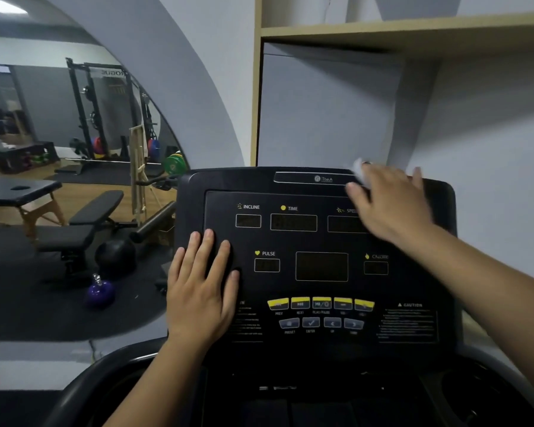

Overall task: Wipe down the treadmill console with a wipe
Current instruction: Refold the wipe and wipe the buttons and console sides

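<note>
Mid-wipe: the flat-fingered right hand [392, 204] presses a white wipe [359, 169] on the black treadmill console [305, 241] at its far right, the left hand [201, 288] lies flat near left; a leftward sweep probably comes next.

The left hand [202, 291] lies flat and palm down at about 7 o'clock from the centre of view, its fingers straight, close together and pointing to 12 o'clock, with the left forearm [154, 380] rising to it from 6 o'clock. The right hand [389, 204], blurred, sits at 3 o'clock, palm down with fingers stretched toward 11 o'clock and thumb out toward 9 o'clock. The right forearm [490, 278] reaches in from 4 o'clock.
</note>
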